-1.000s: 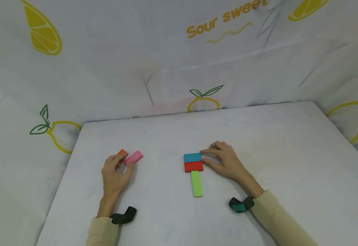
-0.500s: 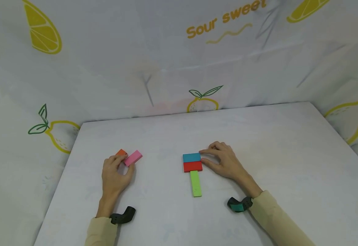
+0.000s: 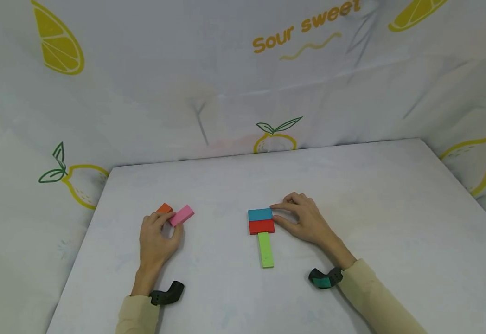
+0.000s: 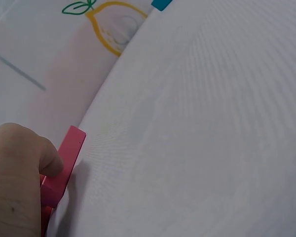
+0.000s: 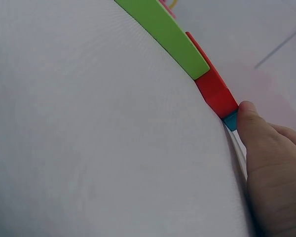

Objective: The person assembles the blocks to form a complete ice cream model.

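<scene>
At the left of the head view, my left hand (image 3: 156, 241) pinches the near end of a pink block (image 3: 182, 215) between thumb and fingers. The pink block (image 4: 69, 155) also shows under a fingertip in the left wrist view. Just behind those fingers lies an orange block (image 3: 165, 208), partly covered. My right hand (image 3: 305, 220) has thumb and index finger at the right end of a blue block (image 3: 260, 214), gripping it there. Against the blue block's near side lies a red block (image 3: 261, 226). A lime green block (image 3: 265, 250) runs from the red one toward me.
The blocks lie on a white-covered table (image 3: 222, 287). A white cloth (image 3: 155, 102) with lemon prints hangs behind its far edge. Each wrist wears a dark camera mount, on the left (image 3: 168, 293) and the right (image 3: 325, 278).
My left fingertips have shifted slightly from beside the orange block onto the pink block. My right hand and the blue, red and green blocks stay put.
</scene>
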A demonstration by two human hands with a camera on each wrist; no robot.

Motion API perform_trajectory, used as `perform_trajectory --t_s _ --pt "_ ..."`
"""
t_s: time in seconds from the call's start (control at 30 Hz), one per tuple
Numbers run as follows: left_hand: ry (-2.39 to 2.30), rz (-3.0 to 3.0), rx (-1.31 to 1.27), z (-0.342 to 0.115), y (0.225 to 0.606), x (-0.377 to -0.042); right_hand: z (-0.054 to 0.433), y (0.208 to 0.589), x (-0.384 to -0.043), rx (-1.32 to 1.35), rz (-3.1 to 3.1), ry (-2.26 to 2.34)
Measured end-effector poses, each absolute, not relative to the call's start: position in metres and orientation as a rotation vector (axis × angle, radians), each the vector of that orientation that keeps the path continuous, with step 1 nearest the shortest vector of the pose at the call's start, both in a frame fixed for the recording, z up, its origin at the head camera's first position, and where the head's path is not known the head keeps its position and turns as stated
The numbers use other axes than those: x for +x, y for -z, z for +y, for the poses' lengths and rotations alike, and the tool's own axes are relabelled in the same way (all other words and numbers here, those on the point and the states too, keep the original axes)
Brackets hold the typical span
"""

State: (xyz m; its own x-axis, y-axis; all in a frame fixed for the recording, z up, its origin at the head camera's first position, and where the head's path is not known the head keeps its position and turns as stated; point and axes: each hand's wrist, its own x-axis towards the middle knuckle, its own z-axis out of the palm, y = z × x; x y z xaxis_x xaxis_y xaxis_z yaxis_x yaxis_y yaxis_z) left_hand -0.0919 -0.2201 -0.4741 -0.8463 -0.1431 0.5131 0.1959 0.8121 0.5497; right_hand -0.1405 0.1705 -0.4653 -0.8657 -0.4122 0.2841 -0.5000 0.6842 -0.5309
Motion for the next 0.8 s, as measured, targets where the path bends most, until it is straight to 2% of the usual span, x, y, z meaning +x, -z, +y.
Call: perform_trajectory --t_s 0.8 --pt "0.907 -2.434 -0.262 -0.2111 0.4761 -0.0944 0.1708 0.4666 -0.1414 0.753 -2.736 -0.932"
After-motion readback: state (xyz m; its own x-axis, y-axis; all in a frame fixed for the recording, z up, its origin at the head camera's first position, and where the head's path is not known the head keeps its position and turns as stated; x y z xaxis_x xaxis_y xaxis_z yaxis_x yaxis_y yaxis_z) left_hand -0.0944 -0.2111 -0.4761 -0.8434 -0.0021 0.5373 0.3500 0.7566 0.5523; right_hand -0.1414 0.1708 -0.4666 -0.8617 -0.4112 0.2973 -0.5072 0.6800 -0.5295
